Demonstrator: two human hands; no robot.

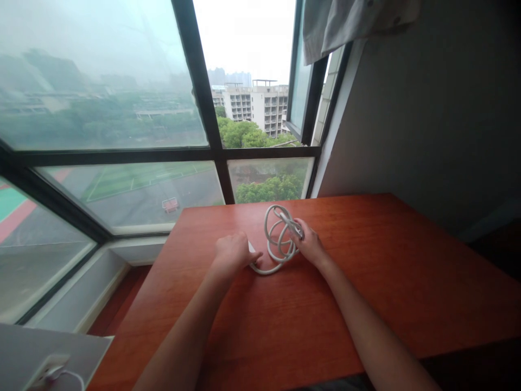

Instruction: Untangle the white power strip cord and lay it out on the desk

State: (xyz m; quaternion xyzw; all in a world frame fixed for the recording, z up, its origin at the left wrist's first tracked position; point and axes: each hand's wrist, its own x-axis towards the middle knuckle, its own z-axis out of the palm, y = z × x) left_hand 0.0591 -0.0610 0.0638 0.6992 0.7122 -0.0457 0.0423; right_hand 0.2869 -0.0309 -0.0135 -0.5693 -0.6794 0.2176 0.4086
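A thick white cable [280, 259] lies in loose loops over the middle of the wooden table [391, 271]. My right hand [310, 243] is closed around the gathered strands on the right side of the loops. One stretch of the cable runs left along the tabletop to my left hand [235, 253]. That hand is closed, thumb pointing right, on a white piece [251, 247] at the cable's end. Most of this piece is hidden behind the fingers, so its kind cannot be made out.
Beyond the table's far edge stand dark-framed windows [220, 155], with one pane [300, 81] swung outward. A grey wall [407, 125] borders the right side, and a light cloth [350, 27] hangs above. At lower left is a wall socket [49, 372] with a plugged-in cord.
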